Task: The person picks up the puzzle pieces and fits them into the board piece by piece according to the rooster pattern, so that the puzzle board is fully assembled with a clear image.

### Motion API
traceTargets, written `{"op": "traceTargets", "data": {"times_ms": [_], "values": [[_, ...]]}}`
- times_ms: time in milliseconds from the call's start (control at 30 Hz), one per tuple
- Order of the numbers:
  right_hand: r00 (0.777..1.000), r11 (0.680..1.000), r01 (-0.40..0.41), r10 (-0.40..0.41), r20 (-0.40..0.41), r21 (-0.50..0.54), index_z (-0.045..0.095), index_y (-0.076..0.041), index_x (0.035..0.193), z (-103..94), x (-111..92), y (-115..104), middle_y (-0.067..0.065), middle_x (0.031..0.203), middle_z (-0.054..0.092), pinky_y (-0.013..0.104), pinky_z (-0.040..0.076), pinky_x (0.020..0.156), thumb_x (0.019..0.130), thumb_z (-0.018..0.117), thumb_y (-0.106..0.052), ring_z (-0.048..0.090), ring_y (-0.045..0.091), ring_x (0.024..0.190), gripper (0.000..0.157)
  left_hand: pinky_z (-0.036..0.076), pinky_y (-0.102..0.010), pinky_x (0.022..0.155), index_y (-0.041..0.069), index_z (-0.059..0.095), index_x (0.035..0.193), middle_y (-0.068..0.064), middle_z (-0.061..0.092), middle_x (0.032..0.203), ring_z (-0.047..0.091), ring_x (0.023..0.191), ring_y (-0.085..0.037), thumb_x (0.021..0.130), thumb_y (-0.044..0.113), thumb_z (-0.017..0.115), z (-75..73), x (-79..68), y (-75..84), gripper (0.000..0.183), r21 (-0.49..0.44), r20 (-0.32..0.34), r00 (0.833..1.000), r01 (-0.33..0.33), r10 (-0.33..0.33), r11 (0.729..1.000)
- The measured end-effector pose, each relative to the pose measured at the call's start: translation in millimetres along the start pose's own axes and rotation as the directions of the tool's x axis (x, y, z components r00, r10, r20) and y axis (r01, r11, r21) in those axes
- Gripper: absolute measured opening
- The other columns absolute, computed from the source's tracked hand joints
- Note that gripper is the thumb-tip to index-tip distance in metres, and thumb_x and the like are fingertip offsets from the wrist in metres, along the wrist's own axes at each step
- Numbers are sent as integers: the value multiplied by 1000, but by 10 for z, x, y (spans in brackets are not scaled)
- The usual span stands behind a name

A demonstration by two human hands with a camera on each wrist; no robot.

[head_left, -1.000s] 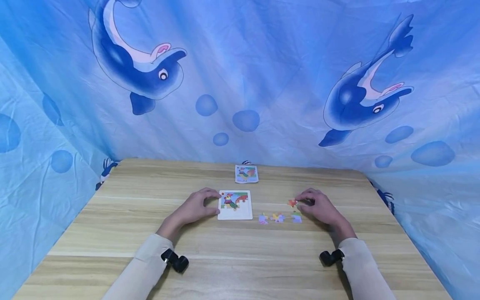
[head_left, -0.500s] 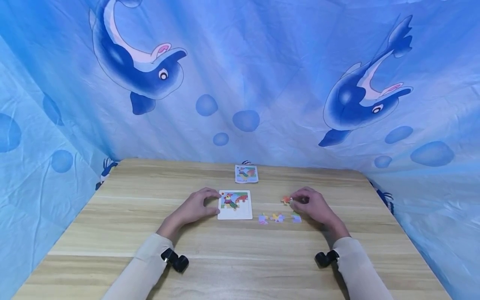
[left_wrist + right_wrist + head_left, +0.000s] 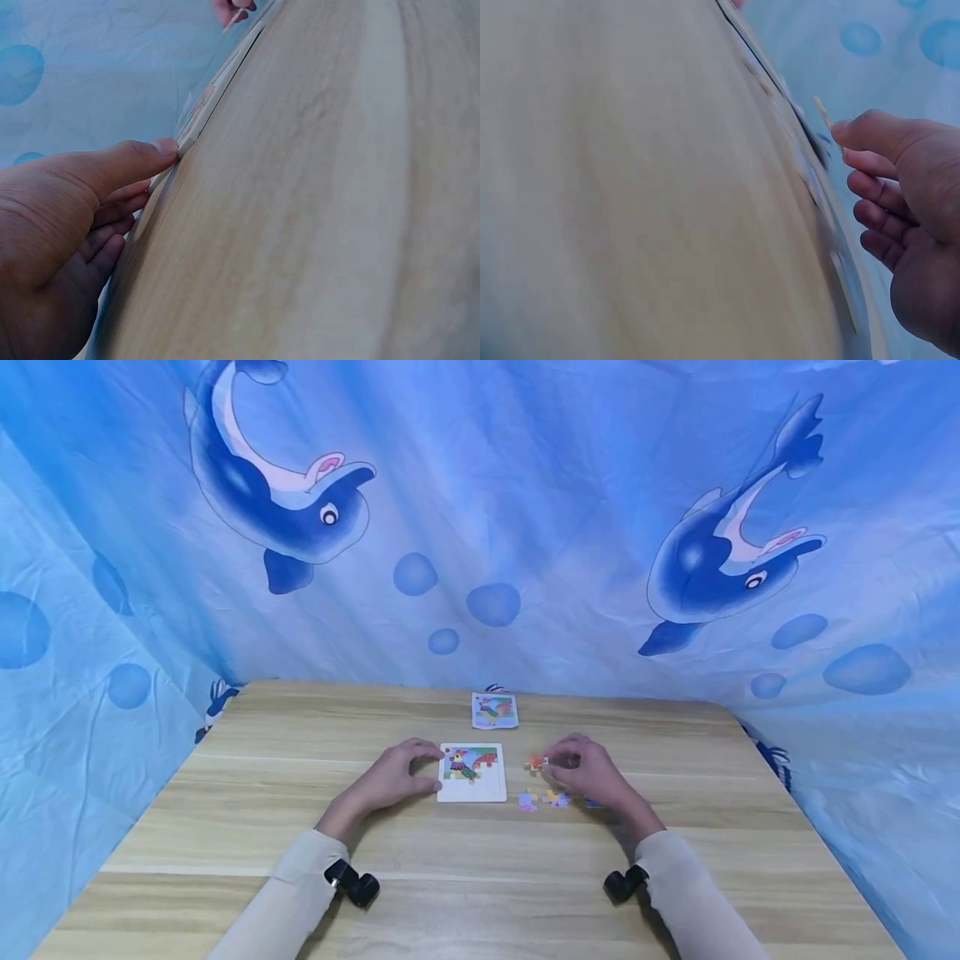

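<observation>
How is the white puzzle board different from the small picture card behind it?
The puzzle board looks larger than the picture card. The board's picture is unfinished; the card's is complete. The left hand touches the board, while the card lies untouched. Both are roughly square, with similar artwork.

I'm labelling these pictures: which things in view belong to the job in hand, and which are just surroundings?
Part of the job:
puzzle board, touched by the left hand
orange piece, pinched by the right hand
loose pieces, not yet fitted
picture card, probably the guide

Just surroundings:
table
dolphin backdrop
wrist cameras
</observation>
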State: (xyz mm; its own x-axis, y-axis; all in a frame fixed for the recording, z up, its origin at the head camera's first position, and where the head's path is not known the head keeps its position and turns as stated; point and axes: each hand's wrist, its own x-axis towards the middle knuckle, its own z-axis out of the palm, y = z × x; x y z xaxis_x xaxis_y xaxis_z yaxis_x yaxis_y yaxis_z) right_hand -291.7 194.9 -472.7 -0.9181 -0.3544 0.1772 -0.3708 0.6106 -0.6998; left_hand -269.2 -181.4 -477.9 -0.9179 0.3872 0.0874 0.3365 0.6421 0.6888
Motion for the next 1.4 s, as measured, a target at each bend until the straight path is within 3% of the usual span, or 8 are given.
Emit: {"op": "traceTargets", "data": {"times_ms": [300, 533, 933, 1400], "values": [[999, 1000, 8, -9, 47, 25, 79, -20, 111, 270, 91, -212, -2, 111, 67, 28, 53, 84, 90, 79, -20, 60, 15, 100, 21, 38, -58, 121, 15, 69, 133, -9, 59, 146, 51, 141, -35, 89, 28, 81, -2, -20, 5, 47, -3, -5, 1000, 5, -5, 1000], [998, 999, 49, -49, 41, -2, 79, -18, 111, 407, 155, -329, -3, 110, 69, 26, 52, 81, 90, 80, -20, 60, 14, 98, 22, 37, -58, 121, 15, 69, 133, -8, 59, 146, 51, 141, -35, 89, 28, 81, 0, -21, 13, 48, -8, -3, 1000, 15, -15, 1000], [995, 997, 70, -73, 73, 40, 78, -15, 110, 544, 248, -398, 0, 111, 68, 26, 52, 83, 91, 79, -20, 59, 14, 97, 20, 39, -56, 121, 13, 69, 132, -6, 61, 141, 54, 139, -33, 88, 27, 82, -4, -2, 9, 48, 1, -8, 1000, -6, 6, 1000], [996, 999, 37, -36, 85, -5, 78, -13, 110, 616, 283, -399, 0, 109, 68, 27, 52, 85, 91, 78, -19, 58, 12, 97, 20, 40, -53, 121, 12, 69, 132, -6, 63, 139, 55, 137, -31, 88, 27, 82, -9, 13, -7, 48, 3, -13, 1000, -25, 25, 1000]]}}
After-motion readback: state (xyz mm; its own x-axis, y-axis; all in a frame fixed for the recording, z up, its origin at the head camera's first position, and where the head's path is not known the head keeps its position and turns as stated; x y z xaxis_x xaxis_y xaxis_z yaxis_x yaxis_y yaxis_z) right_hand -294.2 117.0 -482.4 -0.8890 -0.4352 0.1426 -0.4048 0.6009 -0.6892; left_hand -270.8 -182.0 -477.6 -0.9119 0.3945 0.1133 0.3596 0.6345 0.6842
